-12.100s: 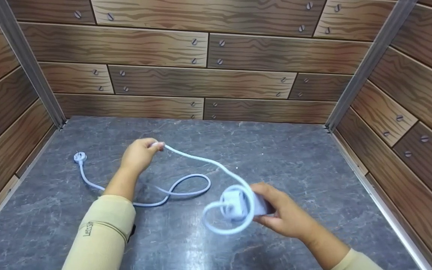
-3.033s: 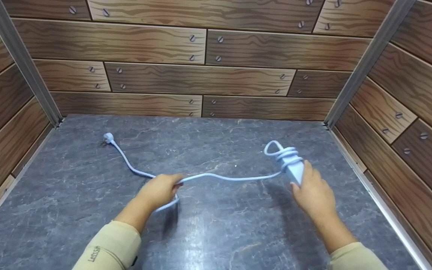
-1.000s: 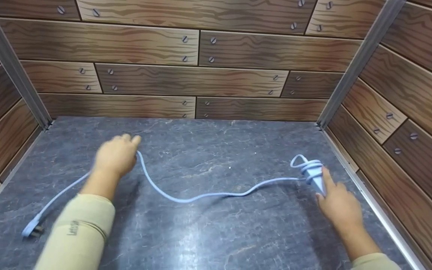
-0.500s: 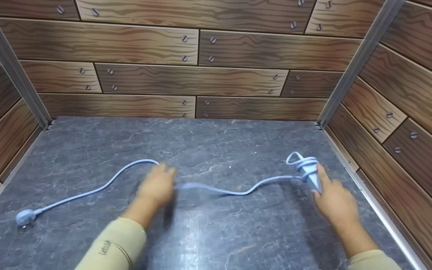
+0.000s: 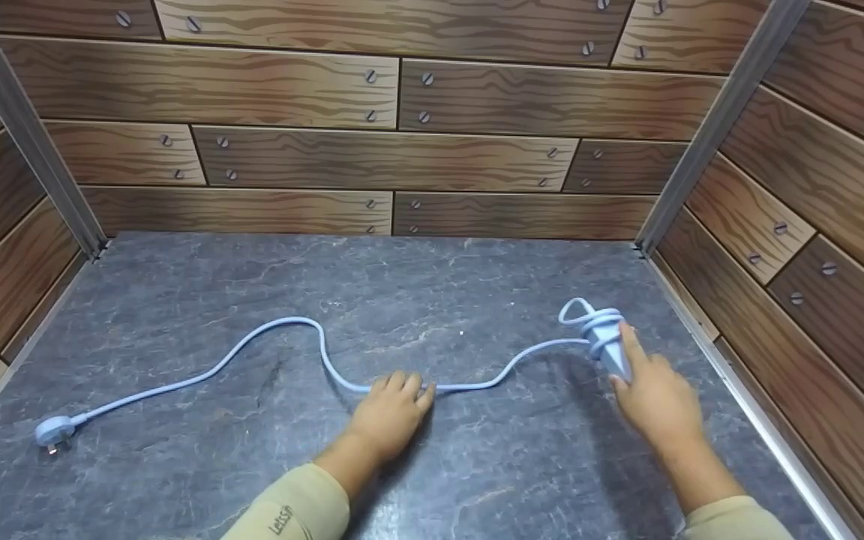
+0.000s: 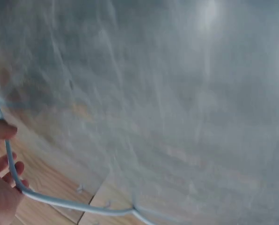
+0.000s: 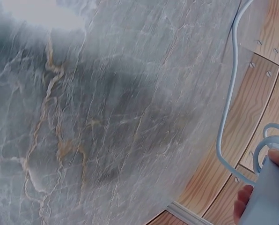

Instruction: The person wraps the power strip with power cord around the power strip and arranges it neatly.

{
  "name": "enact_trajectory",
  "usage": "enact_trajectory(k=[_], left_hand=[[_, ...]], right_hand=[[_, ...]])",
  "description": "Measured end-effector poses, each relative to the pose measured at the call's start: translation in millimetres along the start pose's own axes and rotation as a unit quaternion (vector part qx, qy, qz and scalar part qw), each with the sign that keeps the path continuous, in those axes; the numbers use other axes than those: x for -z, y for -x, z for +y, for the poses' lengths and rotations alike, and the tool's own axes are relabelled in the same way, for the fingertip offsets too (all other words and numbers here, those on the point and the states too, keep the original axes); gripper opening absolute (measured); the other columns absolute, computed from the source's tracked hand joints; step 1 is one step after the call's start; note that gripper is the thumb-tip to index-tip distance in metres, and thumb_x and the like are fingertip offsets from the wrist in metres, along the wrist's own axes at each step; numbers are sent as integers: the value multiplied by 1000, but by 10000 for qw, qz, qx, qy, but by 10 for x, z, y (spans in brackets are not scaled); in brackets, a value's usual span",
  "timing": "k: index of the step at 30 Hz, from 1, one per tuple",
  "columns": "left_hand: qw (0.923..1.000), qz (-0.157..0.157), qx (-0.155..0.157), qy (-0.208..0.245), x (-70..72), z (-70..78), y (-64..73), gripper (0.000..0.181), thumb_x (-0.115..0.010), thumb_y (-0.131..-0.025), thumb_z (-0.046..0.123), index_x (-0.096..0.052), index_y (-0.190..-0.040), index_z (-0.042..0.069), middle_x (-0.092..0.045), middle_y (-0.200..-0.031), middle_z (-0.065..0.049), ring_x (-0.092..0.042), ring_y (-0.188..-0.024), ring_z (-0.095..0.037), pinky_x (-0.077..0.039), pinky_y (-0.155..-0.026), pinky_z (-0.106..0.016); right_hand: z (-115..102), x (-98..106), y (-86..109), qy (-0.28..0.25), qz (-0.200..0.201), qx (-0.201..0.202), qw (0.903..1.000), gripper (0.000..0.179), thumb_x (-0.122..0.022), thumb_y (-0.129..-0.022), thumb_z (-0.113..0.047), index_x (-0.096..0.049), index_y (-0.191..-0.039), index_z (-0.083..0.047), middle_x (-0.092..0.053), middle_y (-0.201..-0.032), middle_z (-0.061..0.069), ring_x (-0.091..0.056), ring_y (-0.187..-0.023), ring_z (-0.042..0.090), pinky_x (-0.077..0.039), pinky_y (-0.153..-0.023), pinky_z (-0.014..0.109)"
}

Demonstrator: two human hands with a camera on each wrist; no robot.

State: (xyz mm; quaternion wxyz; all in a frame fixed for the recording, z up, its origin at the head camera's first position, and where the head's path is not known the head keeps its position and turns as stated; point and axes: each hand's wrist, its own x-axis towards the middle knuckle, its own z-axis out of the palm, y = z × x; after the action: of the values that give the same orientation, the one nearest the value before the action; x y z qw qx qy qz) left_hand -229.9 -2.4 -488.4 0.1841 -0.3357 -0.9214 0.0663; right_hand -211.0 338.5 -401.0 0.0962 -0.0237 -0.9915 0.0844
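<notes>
I have the right hand on the right side of the counter, its fingers grasping the pale blue block. In the right wrist view I can see the thumb on one side of it and fingertips on the other. The block tilts, its far end leaning left, and turns of the pale blue cord are wound about that far part; a small loop of cord sticks out beyond them to the far left. A shadow lies on the counter just near and left of the block.

The left hand is low over the middle of the counter, on the cord. My left wrist view is blurred, but it shows the cord between the thumb and loosely curled fingers, so I read it as a light grasp.

From the block the cord runs left, dips toward the near side, passes under the left hand, bends to the far side in a rounded hump, then slopes down to the plug at the near left. The plug rests on the counter with its prongs toward me.

Wood-patterned walls stand at the far, left and right sides, with grey posts in the far corners. Both forearms wear pale yellow sleeves.
</notes>
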Motion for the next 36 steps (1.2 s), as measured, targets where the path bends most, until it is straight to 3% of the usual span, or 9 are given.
enact_trajectory(k=[3, 7, 12, 17, 25, 31, 36], left_hand=[[9999, 136, 78, 59, -18, 36, 28, 33, -46, -86, 19, -60, -116, 19, -52, -103, -5, -48, -92, -21, -44, -70, -33], [9997, 92, 163, 166, -8, -19, 50, 24, -58, -80, 25, -60, -103, 20, -53, -93, -3, -49, -87, -20, -44, -66, -33], [9993, 283, -101, 229, 57, -218, 94, 18, -67, -76, 31, -58, -84, 18, -55, -75, -1, -52, -71, -19, -44, -53, -31], [9978, 576, -244, 213, 130, -450, 163, 22, -66, -78, 38, -58, -77, 18, -55, -66, 1, -50, -59, -17, -40, -48, -28], [9892, 1444, -200, 132, 289, -706, 280, 19, -65, -76, 29, -54, -68, 16, -54, -60, 4, -50, -53, -19, -40, -47, -30], [9836, 1745, -344, 300, 453, -717, 298, 18, -66, -78, 29, -55, -72, 16, -56, -66, 5, -51, -57, -16, -42, -49, -29], [9682, 2374, -706, 361, 663, -709, 274, 16, -68, -78, 26, -57, -74, 16, -51, -66, 6, -46, -56, -12, -39, -48, -24]], right_hand=[[-23, 3, 1, -51, 5, 16, 10000, 76, -61, -85, -23, -16, -146, -17, -53, -86, 28, -54, -60, 38, -43, -49, 52], [-23, 20, -5, -135, -17, -32, 9999, 77, -60, -86, -24, -13, -147, -21, -52, -87, 27, -54, -60, 36, -43, -49, 51], [22, 26, -11, -322, 92, -175, 9993, 81, -59, -86, -24, -7, -147, -19, -52, -90, 30, -54, -63, 39, -43, -49, 52], [75, -5, -31, -636, 515, -356, 9960, 78, -61, -85, -21, -12, -143, -2, -51, -100, 38, -54, -75, 52, -43, -58, 60], [95, -31, -38, -731, 559, -468, 9947, 62, -61, -85, -21, -29, -127, 10, -50, -100, 37, -54, -80, 52, -43, -63, 60], [90, -67, -46, -516, 457, -261, 9973, 50, -63, -83, -22, -40, -114, 10, -55, -91, 30, -56, -72, 46, -44, -57, 57], [66, -106, -35, -388, 325, -251, 9984, 45, -65, -81, -22, -43, -108, 7, -56, -88, 26, -56, -68, 43, -44, -53, 54]])
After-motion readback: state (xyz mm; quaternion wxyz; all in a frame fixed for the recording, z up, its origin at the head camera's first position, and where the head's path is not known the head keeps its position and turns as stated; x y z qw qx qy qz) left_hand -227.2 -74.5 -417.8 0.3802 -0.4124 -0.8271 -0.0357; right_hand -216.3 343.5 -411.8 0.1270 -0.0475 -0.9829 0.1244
